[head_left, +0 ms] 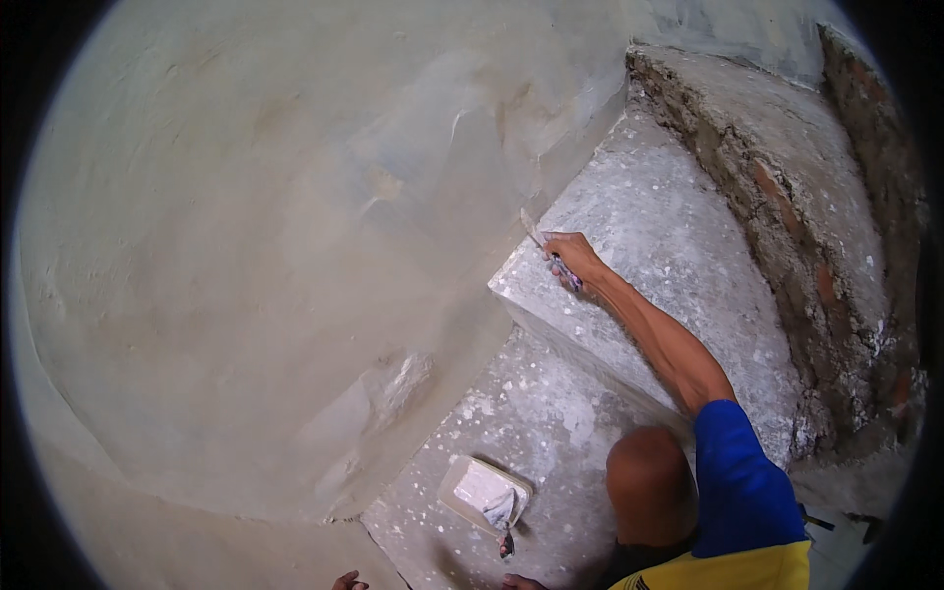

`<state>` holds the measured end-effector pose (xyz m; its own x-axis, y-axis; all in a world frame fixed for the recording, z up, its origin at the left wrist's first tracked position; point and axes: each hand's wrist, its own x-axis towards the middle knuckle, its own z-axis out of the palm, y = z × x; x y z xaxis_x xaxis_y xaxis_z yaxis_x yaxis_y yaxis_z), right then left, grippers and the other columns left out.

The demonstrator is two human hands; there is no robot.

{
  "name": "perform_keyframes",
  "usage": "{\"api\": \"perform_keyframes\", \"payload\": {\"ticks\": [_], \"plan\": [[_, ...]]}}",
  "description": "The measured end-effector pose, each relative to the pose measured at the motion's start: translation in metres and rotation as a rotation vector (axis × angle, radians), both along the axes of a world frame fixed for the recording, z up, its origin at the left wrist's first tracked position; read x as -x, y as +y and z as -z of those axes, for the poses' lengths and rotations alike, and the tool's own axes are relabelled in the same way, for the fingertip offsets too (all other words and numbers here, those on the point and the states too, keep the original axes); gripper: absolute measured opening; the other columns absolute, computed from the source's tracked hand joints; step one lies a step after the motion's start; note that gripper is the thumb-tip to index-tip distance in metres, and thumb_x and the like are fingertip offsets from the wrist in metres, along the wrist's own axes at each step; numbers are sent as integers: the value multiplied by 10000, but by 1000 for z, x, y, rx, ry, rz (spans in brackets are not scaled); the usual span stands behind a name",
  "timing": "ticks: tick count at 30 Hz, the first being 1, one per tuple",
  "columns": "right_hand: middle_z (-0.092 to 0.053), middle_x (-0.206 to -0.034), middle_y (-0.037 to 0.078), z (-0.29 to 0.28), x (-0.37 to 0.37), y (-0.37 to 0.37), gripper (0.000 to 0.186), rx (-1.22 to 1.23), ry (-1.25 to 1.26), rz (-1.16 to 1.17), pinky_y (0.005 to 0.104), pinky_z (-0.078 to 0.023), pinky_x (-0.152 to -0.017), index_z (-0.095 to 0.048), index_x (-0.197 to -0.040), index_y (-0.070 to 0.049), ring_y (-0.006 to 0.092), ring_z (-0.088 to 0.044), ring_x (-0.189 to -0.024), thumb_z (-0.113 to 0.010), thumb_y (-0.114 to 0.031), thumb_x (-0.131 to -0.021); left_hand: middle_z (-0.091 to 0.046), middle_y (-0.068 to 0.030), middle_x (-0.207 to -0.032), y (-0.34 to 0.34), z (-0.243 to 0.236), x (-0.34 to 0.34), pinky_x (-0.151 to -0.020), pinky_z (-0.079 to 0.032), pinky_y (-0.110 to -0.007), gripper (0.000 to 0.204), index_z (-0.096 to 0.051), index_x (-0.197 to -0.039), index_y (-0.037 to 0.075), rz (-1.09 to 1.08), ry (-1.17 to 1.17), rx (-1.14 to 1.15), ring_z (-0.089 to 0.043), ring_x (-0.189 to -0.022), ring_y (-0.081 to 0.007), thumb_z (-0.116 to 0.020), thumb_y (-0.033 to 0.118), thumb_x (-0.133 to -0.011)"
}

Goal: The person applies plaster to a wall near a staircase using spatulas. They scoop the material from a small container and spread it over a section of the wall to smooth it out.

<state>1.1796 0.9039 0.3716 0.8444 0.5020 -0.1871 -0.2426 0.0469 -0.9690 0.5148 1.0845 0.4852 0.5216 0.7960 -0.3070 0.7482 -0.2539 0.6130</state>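
The right hand (572,254) is closed around the handle of a putty knife (532,227), its blade pointing far and left. The knife is at the seam where the wall (246,246) meets the far step (678,216), near that step's left corner. The blade tip lies over the wall surface; firm contact cannot be confirmed from this view. Only part of what appears to be the left hand (349,582) shows at the near edge; its opening and any hold cannot be told

For a sound pass, the blade should lie at a shallow, constant angle to the wall, with even pressure across its edge. Strokes should follow the seam; a blade corner tipped inward would likely score the surface. The wrist should be kept clear of the speckled step so that it does not limit the blade angle

A tray (449,487) of white paste (480,483) rests on the near step (551,423), with a second knife (505,543) leaning in it. Small loads should be easier to control close to the corner
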Motion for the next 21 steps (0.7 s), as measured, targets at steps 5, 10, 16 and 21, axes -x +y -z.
{"api": "perform_keyframes", "payload": {"ticks": [5,10,16,21], "plan": [[-548,-747,33,7,-10,1,339,-136,27,217,284,-366,-417,-650,-1117,-36,121,-512,-545,-543,-185,-832,-647,-151,-1032,-6,-6,-4,-836,-487,-343,385,-552,-1270,-13,17,4,-18,-627,-885,-218,-564,234,-975],[-553,-769,31,15,-42,2,343,-74,-48,216,309,-396,-463,-646,-1104,-34,151,-530,-575,-542,-197,-821,-647,-151,-1042,-2,-3,4,-834,-489,-344,393,-549,-1273,-15,18,-7,-11,-630,-888,-219,-565,239,-974],[-549,-760,25,20,-42,-7,435,54,-133,98,290,-420,-450,-633,-1209,-43,131,-538,-582,-541,-180,-806,-650,-150,-1048,5,4,10,-836,-491,-346,409,-541,-1282,-21,-4,-14,27,-631,-889,-221,-569,246,-973],[-565,-759,34,5,-11,-14,502,54,-131,-29,286,-477,-449,-589,-1283,-17,107,-536,-559,-524,-169,-809,-647,-157,-1048,-3,-5,1,-837,-492,-352,418,-541,-1284,-19,10,20,4,-628,-901,-233,-564,263,-976]]}}
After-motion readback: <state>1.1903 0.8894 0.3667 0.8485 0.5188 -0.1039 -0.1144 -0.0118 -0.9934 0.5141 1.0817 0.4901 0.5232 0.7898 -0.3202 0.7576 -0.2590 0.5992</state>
